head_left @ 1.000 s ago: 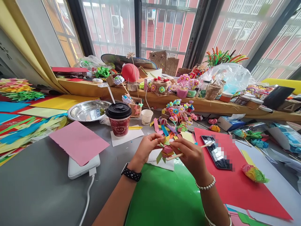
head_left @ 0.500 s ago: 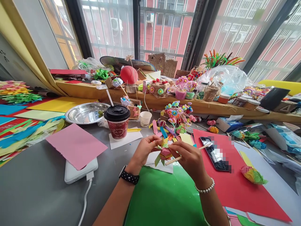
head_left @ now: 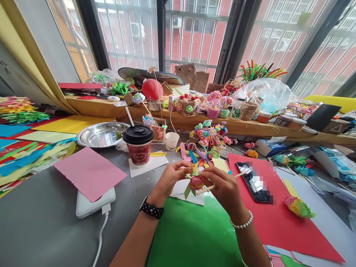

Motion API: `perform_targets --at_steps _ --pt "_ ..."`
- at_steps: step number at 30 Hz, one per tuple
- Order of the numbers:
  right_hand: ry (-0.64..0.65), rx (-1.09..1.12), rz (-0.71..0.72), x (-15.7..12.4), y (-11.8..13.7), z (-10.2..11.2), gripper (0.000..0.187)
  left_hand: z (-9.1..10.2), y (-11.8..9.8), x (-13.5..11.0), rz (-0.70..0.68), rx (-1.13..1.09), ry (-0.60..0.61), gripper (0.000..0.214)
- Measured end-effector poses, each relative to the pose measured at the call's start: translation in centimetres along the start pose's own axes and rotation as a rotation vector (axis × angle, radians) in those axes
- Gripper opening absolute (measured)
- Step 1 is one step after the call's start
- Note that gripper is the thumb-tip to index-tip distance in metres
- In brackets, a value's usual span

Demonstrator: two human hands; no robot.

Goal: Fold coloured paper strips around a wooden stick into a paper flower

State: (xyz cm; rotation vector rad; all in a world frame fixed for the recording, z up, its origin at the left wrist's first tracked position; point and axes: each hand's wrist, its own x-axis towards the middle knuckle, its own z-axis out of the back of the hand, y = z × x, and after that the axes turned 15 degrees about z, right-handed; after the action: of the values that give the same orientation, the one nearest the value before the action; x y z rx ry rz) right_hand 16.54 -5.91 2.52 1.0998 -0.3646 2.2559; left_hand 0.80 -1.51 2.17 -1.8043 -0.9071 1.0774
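Note:
A small paper flower, pink and yellow with green leaf strips, is held between my two hands above the green mat. My left hand pinches its upper left side, fingers closed at the yellow and green tip. My right hand is closed on the flower's right side. A thin wooden stick also passes through my right hand, its one end poking out below the flower and the other toward the phone. White paper lies beneath the hands. The fingertips partly hide the flower.
To the left stand a lidded coffee cup, a metal dish and a white power bank under pink paper. On the right, a phone and a finished-looking paper flower lie on red paper. Craft flowers stand behind.
Both hands stay in nearly the same place, still holding the flower. The flower has turned slightly and its green strips hang a little differently.

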Motion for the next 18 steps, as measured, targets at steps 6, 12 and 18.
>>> perform_targets --at_steps 6,12,18 --pt "-0.011 0.004 0.009 -0.05 0.04 -0.2 0.011 0.36 -0.07 0.18 0.004 -0.026 0.007 0.017" --pt "-0.018 0.014 0.011 -0.07 0.05 -0.21 0.01 0.44 0.04 0.26 -0.001 -0.036 0.007 0.016" --pt "-0.024 0.004 0.01 -0.04 0.0 -0.27 0.011 0.4 -0.01 0.26 -0.008 -0.032 0.003 0.018"
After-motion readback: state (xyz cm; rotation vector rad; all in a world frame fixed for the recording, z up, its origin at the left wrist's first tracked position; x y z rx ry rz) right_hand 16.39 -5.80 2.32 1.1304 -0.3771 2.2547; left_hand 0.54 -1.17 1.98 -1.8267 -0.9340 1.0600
